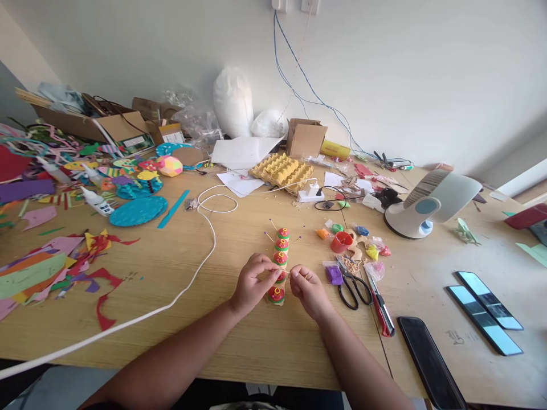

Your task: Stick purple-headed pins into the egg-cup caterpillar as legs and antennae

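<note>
My left hand [255,283] and my right hand [308,289] meet just above a row of decorated pieces, each pinching with thumb and fingertips. Between the fingertips runs a thin, pale strand [284,271], too small to name for sure. Below lies an upright-looking line of several red and green domed pieces with yellow loops, such as the nearest domed piece [277,294] and the farthest domed piece [283,233]. Thin sticks with dark tips, like this tipped stick [268,235], stick out on both sides at the far end. My hands partly cover the middle pieces.
Right of my hands lie a purple clay packet [334,274], black scissors [352,287], a red utility knife [382,307], a red cup [341,242] and a phone [429,361]. A white cable [171,304] crosses the left side. Behind are an egg tray [281,171] and a fan [427,205].
</note>
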